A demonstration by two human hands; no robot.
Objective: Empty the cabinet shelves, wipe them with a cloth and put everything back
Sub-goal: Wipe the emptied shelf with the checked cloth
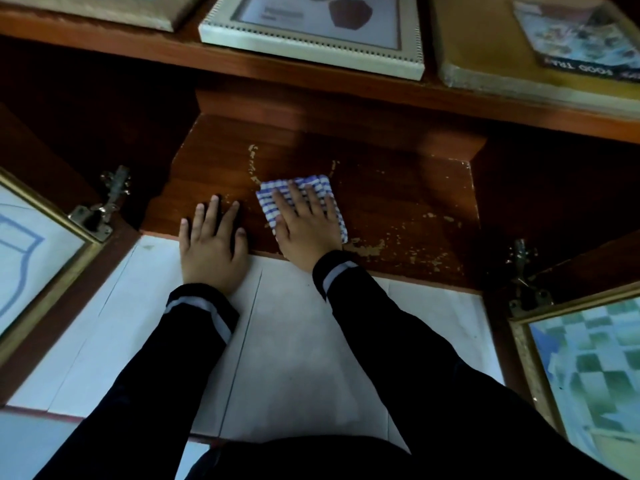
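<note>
A folded blue-and-white striped cloth (pixel 294 192) lies on the brown wooden cabinet shelf (pixel 398 202), whose veneer is chipped in pale flecks. My right hand (pixel 308 223) presses flat on the cloth with straight, spread fingers. My left hand (pixel 211 244) rests flat on the shelf's front edge, just left of the cloth, holding nothing. Nothing else stands on this shelf.
Both glass cabinet doors stand open, the left door (pixel 31 258) and the right door (pixel 581 368), on metal hinges (pixel 104 206). On the cabinet top above lie a white picture frame (pixel 311 29), a brown frame (pixel 104 8) and a yellow board with a booklet (pixel 581 32). White floor tiles (pixel 294 358) lie below.
</note>
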